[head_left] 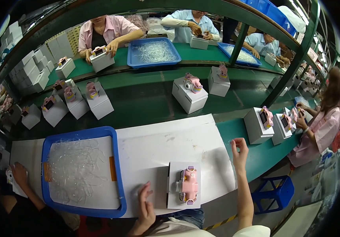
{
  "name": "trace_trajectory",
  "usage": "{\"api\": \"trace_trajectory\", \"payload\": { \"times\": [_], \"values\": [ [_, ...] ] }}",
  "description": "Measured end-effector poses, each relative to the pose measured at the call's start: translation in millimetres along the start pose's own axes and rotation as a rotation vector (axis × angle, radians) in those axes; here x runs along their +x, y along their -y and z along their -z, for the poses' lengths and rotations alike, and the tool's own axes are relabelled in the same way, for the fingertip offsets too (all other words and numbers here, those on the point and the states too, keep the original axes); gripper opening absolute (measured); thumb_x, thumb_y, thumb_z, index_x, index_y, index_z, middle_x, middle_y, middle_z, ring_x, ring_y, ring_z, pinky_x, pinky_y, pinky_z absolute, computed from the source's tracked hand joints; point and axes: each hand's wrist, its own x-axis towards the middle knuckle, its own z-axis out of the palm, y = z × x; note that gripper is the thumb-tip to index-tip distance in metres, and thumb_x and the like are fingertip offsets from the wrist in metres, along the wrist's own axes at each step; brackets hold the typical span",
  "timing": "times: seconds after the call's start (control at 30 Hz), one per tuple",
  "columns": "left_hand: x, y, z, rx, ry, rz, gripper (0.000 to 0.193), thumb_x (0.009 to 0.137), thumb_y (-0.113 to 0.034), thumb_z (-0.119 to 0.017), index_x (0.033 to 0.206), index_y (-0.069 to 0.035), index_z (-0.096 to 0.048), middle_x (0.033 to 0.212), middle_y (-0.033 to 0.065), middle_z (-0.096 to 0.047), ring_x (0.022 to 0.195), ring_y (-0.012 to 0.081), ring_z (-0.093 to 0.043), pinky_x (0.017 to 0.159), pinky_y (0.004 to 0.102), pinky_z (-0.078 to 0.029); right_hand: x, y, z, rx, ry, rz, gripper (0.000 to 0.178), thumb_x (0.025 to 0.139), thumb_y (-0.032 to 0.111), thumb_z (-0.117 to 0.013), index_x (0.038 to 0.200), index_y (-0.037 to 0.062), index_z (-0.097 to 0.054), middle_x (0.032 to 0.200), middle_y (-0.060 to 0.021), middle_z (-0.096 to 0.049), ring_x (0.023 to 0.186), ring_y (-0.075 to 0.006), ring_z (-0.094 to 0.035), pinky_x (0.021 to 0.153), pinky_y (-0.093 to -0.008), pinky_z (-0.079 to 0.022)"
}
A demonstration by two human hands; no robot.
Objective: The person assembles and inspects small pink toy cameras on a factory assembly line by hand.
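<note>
A pink toy camera with purple and yellow trim lies on a white box in front of me, its grey lens pointing left. Beside the box's left edge is my left hand, fingers apart, holding nothing and not touching the box. My right hand is raised past the right edge of the white board, thumb and fingers pinched together. Whatever may be between those fingertips is too small to make out. To the left, a blue tray holds a loose heap of thin clear plastic pieces.
Across the green conveyor stand several white boxes topped with pink cameras. More boxes are at right, by a co-worker. Other people work opposite and at far left. A blue stool stands lower right.
</note>
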Motion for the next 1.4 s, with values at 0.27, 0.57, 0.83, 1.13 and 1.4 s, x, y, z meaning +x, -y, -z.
{"api": "trace_trajectory", "payload": {
  "times": [0.27,0.57,0.83,1.13,1.4],
  "values": [
    [58.1,-92.1,6.6,0.184,0.128,-0.301,0.039,0.086,-0.015,-0.041,0.122,0.0,-0.034,0.124,0.0173,-0.038,0.114,0.0306,-0.038,0.097,0.0408,-0.03,-57.9,170.2,-8.5,0.091,0.604,0.34,0.019,0.065,-0.011,-0.061,0.077,0.0011,-0.052,0.071,-0.0063,-0.056,0.053,-0.0123,-0.047,0.049,-0.0202,-0.041],
    [44.7,-97.4,12.9,-0.373,0.362,0.02,0.016,0.079,0.0,-0.054,0.093,-0.002,-0.047,0.094,0.0096,-0.052,0.081,0.0183,-0.049,0.076,0.0283,-0.04,-78.7,198.9,-21.0,0.255,0.816,0.412,0.018,0.071,-0.006,-0.061,0.085,0.0014,-0.052,0.07,-0.005,-0.056,0.059,-0.0131,-0.051,0.054,-0.021,-0.041],
    [35.4,-98.2,49.6,-0.611,0.656,0.366,0.009,0.081,-0.001,-0.053,0.087,-0.004,-0.048,0.071,0.003,-0.051,0.054,0.0113,-0.042,0.052,0.02,-0.035,-75.8,188.8,-12.3,0.779,1.551,-0.442,0.013,0.082,0.005,-0.053,0.094,0.0014,-0.048,0.066,-0.0038,-0.053,0.057,-0.012,-0.048,0.053,-0.0191,-0.037],
    [46.9,-118.3,62.9,-0.221,0.891,0.216,0.007,0.08,0.002,-0.051,0.075,-0.003,-0.05,0.057,0.0028,-0.043,0.047,0.0113,-0.03,0.045,0.0223,-0.026,-96.7,181.0,-27.5,0.926,1.677,-0.444,0.025,0.09,0.014,-0.042,0.069,0.0033,-0.05,0.052,0.0022,-0.041,0.049,-0.0058,-0.031,0.047,-0.0158,-0.027],
    [37.6,-75.5,97.7,-1.142,0.69,0.138,0.029,0.081,-0.007,-0.045,0.053,-0.008,-0.036,0.046,0.0024,-0.035,0.04,0.0165,-0.024,0.046,0.029,-0.027,-91.5,204.2,2.3,1.26,0.857,-0.286,0.045,0.087,0.034,-0.038,0.046,0.0164,-0.032,0.039,0.0044,-0.027,0.041,-0.0104,-0.022,0.064,-0.033,-0.034]
  ]
}}
